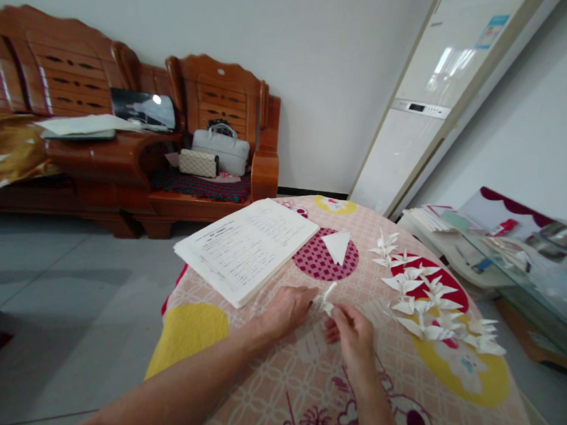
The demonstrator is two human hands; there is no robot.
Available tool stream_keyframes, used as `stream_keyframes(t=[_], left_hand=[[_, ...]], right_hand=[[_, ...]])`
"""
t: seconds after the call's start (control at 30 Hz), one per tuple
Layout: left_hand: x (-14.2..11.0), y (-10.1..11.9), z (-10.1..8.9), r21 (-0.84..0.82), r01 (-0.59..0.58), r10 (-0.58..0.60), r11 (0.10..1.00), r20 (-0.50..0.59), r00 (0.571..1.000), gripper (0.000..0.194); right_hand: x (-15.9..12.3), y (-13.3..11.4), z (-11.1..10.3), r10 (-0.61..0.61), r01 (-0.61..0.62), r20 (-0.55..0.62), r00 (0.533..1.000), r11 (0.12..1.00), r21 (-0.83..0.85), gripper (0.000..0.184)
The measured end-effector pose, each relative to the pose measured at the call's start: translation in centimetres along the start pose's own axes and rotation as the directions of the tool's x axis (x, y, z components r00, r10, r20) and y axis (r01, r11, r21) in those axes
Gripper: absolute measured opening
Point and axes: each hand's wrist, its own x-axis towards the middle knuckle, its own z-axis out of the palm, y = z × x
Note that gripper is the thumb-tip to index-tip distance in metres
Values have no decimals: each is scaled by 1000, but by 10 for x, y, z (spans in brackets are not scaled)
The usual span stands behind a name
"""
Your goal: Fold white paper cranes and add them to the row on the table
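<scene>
Between my two hands, just over the patterned tablecloth, is a small folded white paper crane with one narrow point sticking up. My left hand pinches its left side with the fingertips. From the right, my right hand grips the other side between thumb and fingers. Beyond the hands lies a folded white paper triangle on a checkered pink circle. Several finished paper cranes stand grouped to the right of my right hand. Left of the triangle rests a stack of printed paper sheets.
The round table has a pink cloth. At right stands a glass-topped side table with papers and a plastic bag. A tall white air conditioner is behind. Wooden sofas line the wall, one holding a grey handbag.
</scene>
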Motion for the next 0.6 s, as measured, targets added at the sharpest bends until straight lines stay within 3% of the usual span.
stream_keyframes(t=[0.07,0.13,0.23,0.37,0.6], left_hand=[[-1,0,-1,73,11,-12,997,14,1000,27],[-2,1,-1,106,21,-23,994,23,999,28],[-3,4,0,118,35,-38,992,20,999,27],[-4,10,5,101,12,-15,995,28,999,25],[-7,18,22,-15,-57,55,998,-95,994,26]], right_hand=[[0,2,0,-162,157,1,987,957,-243,33],[-1,5,1,-314,304,49,948,854,-422,39],[-4,7,5,-434,410,112,894,690,-597,50],[-10,3,10,-466,382,125,876,512,-769,49],[-14,-8,10,-354,180,56,933,326,-928,22]])
